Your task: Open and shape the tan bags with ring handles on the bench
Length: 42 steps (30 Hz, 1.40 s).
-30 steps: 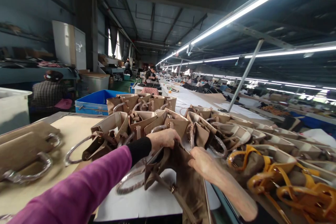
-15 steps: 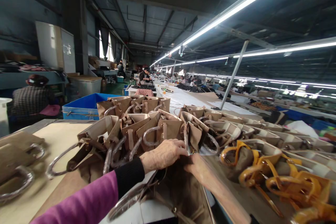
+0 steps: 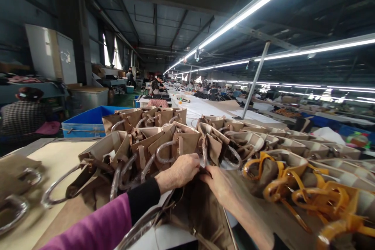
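Both hands, left (image 3: 179, 172) and right (image 3: 220, 186), pinch the brown bag's (image 3: 205, 215) top edge.

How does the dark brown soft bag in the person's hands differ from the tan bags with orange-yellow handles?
The dark brown soft bag lies slumped under the left hand and right hand; the tan bags with orange-yellow handles hold a firmer, open shape. Its cloth is darker than theirs. Its hoop handle looks grey and wrapped; theirs are bright. Both lie on the long worktable.

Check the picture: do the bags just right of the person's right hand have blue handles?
No, the bags beside the right hand carry orange-yellow handles.
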### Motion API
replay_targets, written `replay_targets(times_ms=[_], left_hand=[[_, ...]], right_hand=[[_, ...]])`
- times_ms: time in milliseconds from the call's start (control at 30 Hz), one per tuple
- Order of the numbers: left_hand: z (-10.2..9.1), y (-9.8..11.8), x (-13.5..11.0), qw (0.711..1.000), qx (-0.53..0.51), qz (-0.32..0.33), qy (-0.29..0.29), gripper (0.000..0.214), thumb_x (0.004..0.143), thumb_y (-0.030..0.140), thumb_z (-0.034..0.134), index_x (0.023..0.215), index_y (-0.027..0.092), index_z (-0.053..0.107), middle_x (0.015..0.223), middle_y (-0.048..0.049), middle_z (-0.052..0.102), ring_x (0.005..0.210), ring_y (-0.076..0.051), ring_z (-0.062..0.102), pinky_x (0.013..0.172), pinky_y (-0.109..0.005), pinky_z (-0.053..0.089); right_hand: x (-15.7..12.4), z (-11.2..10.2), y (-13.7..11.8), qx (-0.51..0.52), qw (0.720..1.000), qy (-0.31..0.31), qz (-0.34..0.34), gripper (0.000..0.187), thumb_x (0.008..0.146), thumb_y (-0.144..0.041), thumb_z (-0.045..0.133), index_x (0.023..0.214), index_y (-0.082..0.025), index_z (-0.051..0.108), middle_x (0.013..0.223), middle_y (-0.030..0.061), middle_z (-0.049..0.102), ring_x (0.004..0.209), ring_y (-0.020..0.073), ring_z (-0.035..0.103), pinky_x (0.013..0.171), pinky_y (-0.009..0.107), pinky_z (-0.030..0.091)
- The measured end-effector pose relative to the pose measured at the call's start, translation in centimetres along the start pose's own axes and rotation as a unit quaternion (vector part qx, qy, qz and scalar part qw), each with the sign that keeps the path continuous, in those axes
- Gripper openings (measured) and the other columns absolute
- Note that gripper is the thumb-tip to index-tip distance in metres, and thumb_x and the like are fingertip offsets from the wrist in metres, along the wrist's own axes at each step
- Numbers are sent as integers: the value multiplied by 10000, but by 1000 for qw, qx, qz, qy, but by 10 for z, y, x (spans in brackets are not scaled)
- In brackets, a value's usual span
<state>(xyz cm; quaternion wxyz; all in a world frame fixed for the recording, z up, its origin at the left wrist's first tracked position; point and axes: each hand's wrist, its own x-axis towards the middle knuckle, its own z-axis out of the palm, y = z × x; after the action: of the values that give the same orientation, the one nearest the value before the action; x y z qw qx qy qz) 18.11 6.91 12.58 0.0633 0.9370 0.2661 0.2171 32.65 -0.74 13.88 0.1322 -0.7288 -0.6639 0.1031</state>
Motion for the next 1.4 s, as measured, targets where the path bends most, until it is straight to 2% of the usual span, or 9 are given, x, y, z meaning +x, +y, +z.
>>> replay_targets(times_ms=[167,400,733,833,1000,1067,1200,1300,1400], left_hand=[[6,1,5,1000,7,-28,12,160,776,127,486,638,152,562,780,-31,589,697,-152,562,644,-230,427],[0,-3,4,999,1,-28,18,130,761,132,491,637,162,515,754,-16,569,685,-141,544,628,-219,413],[-7,-2,5,999,-20,-49,-5,136,780,100,430,717,163,532,807,-42,617,727,-162,582,686,-249,444],[-18,3,-2,997,-39,-68,1,121,755,113,463,837,172,529,884,-44,620,796,-184,594,728,-271,452],[-38,26,-54,961,-170,-219,14,754,630,316,687,1275,187,319,1163,-107,561,1008,-258,556,868,-349,432],[-36,35,-81,940,-177,-291,5,841,602,300,699,1322,171,285,1210,-137,536,1086,-284,511,919,-374,394],[-23,37,-112,913,-185,-364,26,557,641,214,607,1178,184,461,980,-61,633,907,-237,574,780,-310,426],[-23,20,-114,920,-195,-337,52,246,676,154,503,903,182,593,761,0,627,742,-173,566,665,-244,403],[-30,-9,-108,926,-254,-275,49,246,654,111,460,823,154,633,689,15,593,677,-136,531,599,-208,374]], right_hand=[[1,-3,-7,-21,999,25,12,185,817,-266,491,835,-208,665,872,75,691,906,250,628,604,265,356],[1,-1,-15,-116,992,49,7,224,864,-309,472,890,-199,666,862,101,697,830,260,651,561,280,348],[22,5,-22,-133,987,74,-41,209,855,-242,484,846,-189,686,824,114,692,804,245,647,580,285,346],[23,7,-18,-130,988,73,-43,222,866,-249,469,850,-190,682,838,118,689,833,242,640,596,281,347],[23,4,-20,-119,989,58,-64,125,825,-223,517,851,-226,640,827,58,688,817,223,629,585,271,327],[23,1,-25,-92,990,50,-94,174,802,-193,542,951,-248,613,887,25,683,862,201,618,623,257,332],[26,-2,-32,-24,988,2,-150,130,790,-206,552,887,-255,624,840,-8,673,858,164,597,662,234,320],[28,-3,-32,-9,989,-10,-147,82,777,-216,549,739,-221,622,748,-8,644,800,154,578,640,231,305],[25,-6,-25,-2,989,-24,-144,103,750,-215,542,670,-205,606,630,-23,576,682,134,542,586,227,286]])
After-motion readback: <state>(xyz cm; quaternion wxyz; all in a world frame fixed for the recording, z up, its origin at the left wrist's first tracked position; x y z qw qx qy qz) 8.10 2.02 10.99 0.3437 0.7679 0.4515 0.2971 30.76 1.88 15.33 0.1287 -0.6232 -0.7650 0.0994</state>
